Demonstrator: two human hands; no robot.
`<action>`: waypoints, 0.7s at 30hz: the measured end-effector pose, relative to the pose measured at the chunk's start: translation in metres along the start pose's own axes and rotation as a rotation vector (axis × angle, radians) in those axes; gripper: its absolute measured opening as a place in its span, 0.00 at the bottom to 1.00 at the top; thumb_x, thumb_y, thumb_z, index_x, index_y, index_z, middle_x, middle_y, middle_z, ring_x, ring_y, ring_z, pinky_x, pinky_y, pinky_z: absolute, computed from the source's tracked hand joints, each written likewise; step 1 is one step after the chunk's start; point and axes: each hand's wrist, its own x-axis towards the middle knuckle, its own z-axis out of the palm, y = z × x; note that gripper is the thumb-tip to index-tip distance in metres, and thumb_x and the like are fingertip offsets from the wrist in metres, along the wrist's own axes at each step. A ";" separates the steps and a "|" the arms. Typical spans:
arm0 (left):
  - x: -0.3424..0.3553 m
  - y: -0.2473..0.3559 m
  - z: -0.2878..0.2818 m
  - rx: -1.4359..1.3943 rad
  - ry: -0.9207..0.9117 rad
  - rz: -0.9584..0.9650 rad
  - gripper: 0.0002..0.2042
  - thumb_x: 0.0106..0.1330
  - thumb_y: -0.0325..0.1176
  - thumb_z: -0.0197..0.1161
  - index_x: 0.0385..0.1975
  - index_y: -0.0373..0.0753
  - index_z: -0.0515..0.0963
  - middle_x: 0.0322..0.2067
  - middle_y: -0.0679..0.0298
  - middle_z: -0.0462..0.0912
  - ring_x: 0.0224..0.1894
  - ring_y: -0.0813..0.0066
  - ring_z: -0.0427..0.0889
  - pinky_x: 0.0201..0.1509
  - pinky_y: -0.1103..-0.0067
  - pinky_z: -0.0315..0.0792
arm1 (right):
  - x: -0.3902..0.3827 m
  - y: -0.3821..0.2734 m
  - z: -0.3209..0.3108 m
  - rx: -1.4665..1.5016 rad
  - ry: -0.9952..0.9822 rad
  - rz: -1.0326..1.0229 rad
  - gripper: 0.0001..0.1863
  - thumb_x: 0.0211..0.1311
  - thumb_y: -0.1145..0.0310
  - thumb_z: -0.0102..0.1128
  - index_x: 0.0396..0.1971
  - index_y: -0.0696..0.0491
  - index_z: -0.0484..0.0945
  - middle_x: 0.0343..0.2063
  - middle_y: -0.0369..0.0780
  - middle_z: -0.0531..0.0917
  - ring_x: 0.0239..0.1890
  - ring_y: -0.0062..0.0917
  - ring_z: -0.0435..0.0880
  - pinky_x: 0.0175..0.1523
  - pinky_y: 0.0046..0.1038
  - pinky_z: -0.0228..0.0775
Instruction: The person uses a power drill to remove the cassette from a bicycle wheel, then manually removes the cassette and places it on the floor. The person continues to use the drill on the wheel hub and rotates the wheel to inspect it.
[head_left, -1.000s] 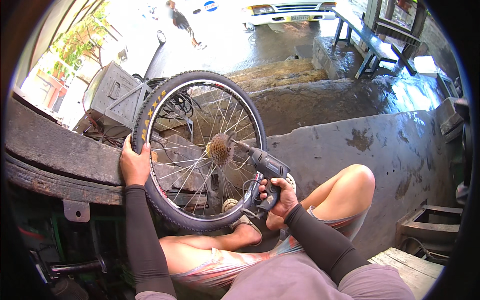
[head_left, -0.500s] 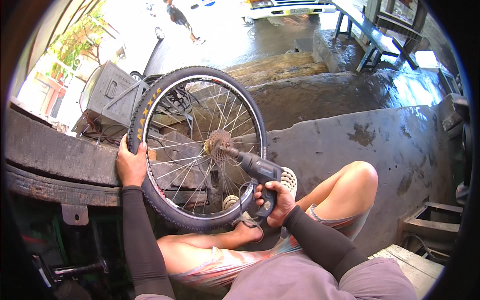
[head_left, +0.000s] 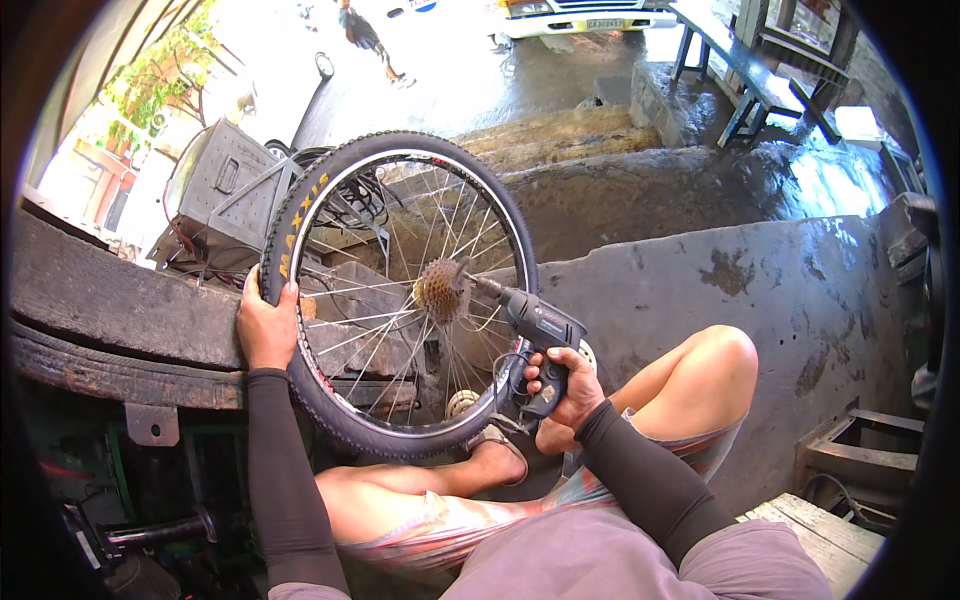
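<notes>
A bicycle wheel with a knobbly black tire (head_left: 400, 442) stands upright between my legs. My left hand (head_left: 267, 325) grips it at the left side, thumb on the inner side and fingers round the tire. At the hub is a rusty brown cassette (head_left: 440, 292) of stacked sprockets. My right hand (head_left: 570, 385) is wrapped round the handle of a dark corded power drill (head_left: 545, 322) that points left toward the cassette. A small attachment at the drill's tip is at the cassette's right edge; its kind and whether it touches are hard to make out.
A grey metal box (head_left: 225, 180) with cables stands behind the wheel at left. Heavy dark timber (head_left: 120, 325) runs along my left side. A low concrete ledge (head_left: 680, 290) lies to the right, with a blue bench (head_left: 745, 75) beyond. Farther off are a person (head_left: 365, 35) and a white vehicle.
My right hand has drawn the drill slightly right and up, its tip shifting from the cassette's face toward its right edge. My left hand still holds the tire; the wheel has barely shifted.
</notes>
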 end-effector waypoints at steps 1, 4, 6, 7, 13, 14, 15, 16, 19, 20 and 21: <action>0.000 -0.003 0.000 0.004 0.007 -0.004 0.30 0.69 0.40 0.75 0.68 0.33 0.77 0.57 0.42 0.88 0.59 0.44 0.88 0.64 0.60 0.79 | -0.001 0.000 0.001 -0.018 0.025 -0.025 0.11 0.70 0.67 0.64 0.41 0.62 0.83 0.36 0.44 0.86 0.39 0.33 0.86 0.41 0.34 0.83; 0.000 0.002 -0.002 0.003 0.002 -0.013 0.31 0.69 0.39 0.75 0.69 0.32 0.76 0.58 0.42 0.87 0.59 0.44 0.88 0.65 0.60 0.79 | 0.001 0.000 0.000 -0.030 0.051 -0.037 0.11 0.69 0.68 0.64 0.41 0.62 0.83 0.36 0.44 0.86 0.39 0.34 0.86 0.41 0.34 0.83; 0.000 0.006 -0.001 0.007 -0.011 -0.016 0.31 0.69 0.39 0.74 0.69 0.32 0.76 0.58 0.42 0.87 0.60 0.44 0.88 0.65 0.60 0.79 | 0.000 -0.002 0.000 -0.039 0.042 -0.044 0.10 0.69 0.69 0.64 0.41 0.62 0.83 0.36 0.44 0.86 0.39 0.34 0.86 0.41 0.34 0.83; 0.000 0.006 -0.001 0.010 -0.010 -0.012 0.31 0.69 0.39 0.74 0.69 0.32 0.76 0.58 0.42 0.87 0.60 0.44 0.87 0.65 0.60 0.79 | -0.001 -0.002 0.001 -0.043 0.036 -0.047 0.10 0.69 0.69 0.64 0.41 0.62 0.83 0.36 0.44 0.86 0.39 0.34 0.86 0.41 0.34 0.83; 0.000 0.003 -0.003 -0.009 -0.014 -0.032 0.31 0.69 0.39 0.75 0.69 0.31 0.76 0.59 0.41 0.87 0.61 0.43 0.87 0.66 0.60 0.78 | 0.000 -0.002 0.002 -0.035 0.028 -0.043 0.11 0.69 0.69 0.65 0.43 0.62 0.82 0.36 0.44 0.87 0.39 0.34 0.86 0.42 0.34 0.83; 0.000 0.002 -0.001 -0.009 -0.008 -0.015 0.31 0.69 0.39 0.75 0.69 0.31 0.76 0.59 0.41 0.87 0.61 0.43 0.87 0.66 0.60 0.78 | 0.000 -0.003 0.003 -0.033 0.026 -0.040 0.12 0.69 0.69 0.65 0.43 0.62 0.82 0.36 0.44 0.87 0.39 0.34 0.86 0.42 0.34 0.83; 0.000 0.001 -0.001 -0.006 -0.003 0.000 0.31 0.69 0.39 0.75 0.69 0.31 0.76 0.59 0.41 0.87 0.61 0.43 0.87 0.66 0.60 0.78 | 0.000 -0.003 0.004 -0.029 0.025 -0.033 0.12 0.69 0.69 0.65 0.43 0.62 0.82 0.36 0.44 0.87 0.39 0.34 0.86 0.42 0.34 0.83; 0.000 -0.001 0.000 -0.003 0.001 0.015 0.31 0.69 0.39 0.75 0.69 0.31 0.76 0.59 0.41 0.87 0.61 0.43 0.87 0.66 0.60 0.78 | 0.000 -0.002 0.004 -0.026 0.025 -0.026 0.12 0.69 0.69 0.65 0.44 0.62 0.82 0.36 0.44 0.87 0.39 0.34 0.86 0.42 0.34 0.83; 0.001 -0.001 0.000 -0.011 -0.006 0.013 0.31 0.70 0.39 0.74 0.69 0.31 0.76 0.58 0.41 0.87 0.61 0.43 0.87 0.66 0.60 0.78 | 0.003 -0.004 0.002 -0.044 0.066 -0.057 0.12 0.69 0.69 0.65 0.44 0.62 0.82 0.36 0.43 0.87 0.39 0.33 0.86 0.42 0.34 0.83; 0.001 -0.001 0.000 -0.011 -0.007 0.001 0.31 0.70 0.39 0.74 0.69 0.31 0.76 0.59 0.41 0.87 0.61 0.43 0.87 0.66 0.60 0.78 | 0.002 -0.004 0.001 -0.044 0.058 -0.066 0.11 0.69 0.69 0.65 0.43 0.62 0.82 0.36 0.43 0.87 0.39 0.33 0.86 0.42 0.34 0.83; 0.001 -0.002 0.001 -0.010 -0.009 -0.011 0.31 0.70 0.39 0.74 0.69 0.31 0.76 0.59 0.41 0.87 0.61 0.43 0.87 0.66 0.60 0.78 | 0.001 -0.003 0.001 -0.042 0.051 -0.074 0.11 0.69 0.68 0.65 0.43 0.61 0.82 0.36 0.43 0.87 0.39 0.32 0.86 0.42 0.34 0.83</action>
